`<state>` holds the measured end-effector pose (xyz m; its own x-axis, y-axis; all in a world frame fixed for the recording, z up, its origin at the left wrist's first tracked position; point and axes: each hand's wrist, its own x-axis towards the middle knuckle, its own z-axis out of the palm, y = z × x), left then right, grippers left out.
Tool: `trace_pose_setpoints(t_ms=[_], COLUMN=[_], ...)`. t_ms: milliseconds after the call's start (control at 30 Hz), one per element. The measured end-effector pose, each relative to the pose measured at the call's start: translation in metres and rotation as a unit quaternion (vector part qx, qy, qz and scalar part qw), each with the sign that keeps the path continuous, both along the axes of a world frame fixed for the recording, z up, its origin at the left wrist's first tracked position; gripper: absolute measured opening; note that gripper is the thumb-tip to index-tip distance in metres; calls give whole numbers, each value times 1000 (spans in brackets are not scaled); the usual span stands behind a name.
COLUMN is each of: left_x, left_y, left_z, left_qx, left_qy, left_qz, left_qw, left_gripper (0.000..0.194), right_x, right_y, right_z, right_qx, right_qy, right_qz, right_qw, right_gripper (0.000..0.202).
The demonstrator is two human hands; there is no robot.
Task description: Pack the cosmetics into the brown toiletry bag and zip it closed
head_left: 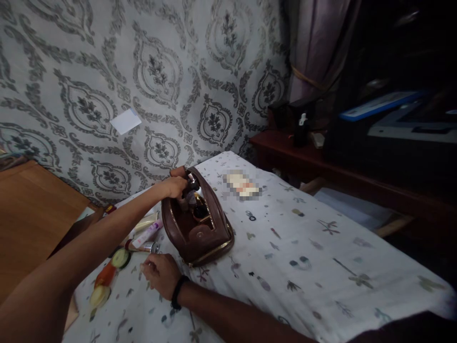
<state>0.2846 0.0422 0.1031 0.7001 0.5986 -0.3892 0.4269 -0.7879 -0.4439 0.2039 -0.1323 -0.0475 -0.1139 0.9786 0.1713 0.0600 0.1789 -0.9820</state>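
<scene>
A brown leather bag point(221, 221) stands on the patterned white cloth, its zipped top wide open, with several small bottles and cosmetic items point(196, 202) inside. My left hand point(175, 186) reaches over the bag's far left rim; its fingertips dip inside and are hidden, so what they hold cannot be made out. In front of the bag, my right hand point(162, 276), with a black band at the wrist, is loosely curled just above the cloth, with nothing visible in it. Left of the bag lie a pink and white tube point(147, 234) and a silver-capped tube point(146, 247).
A green-lidded item point(120, 257) and an orange bottle with a yellowish end point(104, 276) lie at the left. A blurred packet point(243, 185) is behind the bag. A wooden surface point(32, 209) stands far left, a dark red desk point(285, 147) at the right, and a patterned wall behind.
</scene>
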Motion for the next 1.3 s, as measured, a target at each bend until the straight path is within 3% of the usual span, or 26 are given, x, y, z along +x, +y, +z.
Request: trace_pose_setpoints(t_ms=[367, 600, 733, 867, 1000, 1133, 1300], left_x=[1, 2, -11, -39, -75, -120, -182], left_y=[5, 4, 2, -15, -43, -60, -66], left_z=[-1, 17, 34, 39, 21, -14, -65], left_qx=[-22, -42, -83, -59, 23, 61, 67], left_qy=[7, 0, -85, -266, -473, -590, -592], left_qz=[-27, -50, -101, -108, -84, -20, 64], left_qw=[999, 998, 988, 956, 877, 805, 800], left_gripper=[38, 32, 22, 20, 23, 22, 27], right_x=[1, -1, 1, 3, 3, 2, -2], right_y=[0, 1, 0, -1, 0, 1, 2], right_z=[1, -3, -2, 2, 4, 4, 1], right_qx=[2, -1, -2, -20, -35, -35, -33], right_qy=[1, 5, 19, 49, 56, 49, 38], right_qz=[3, 7, 10, 30, 41, 42, 40], right_qw=[1000, 1000, 1000, 998, 997, 997, 998], right_gripper=[21, 21, 22, 24, 26, 24, 21])
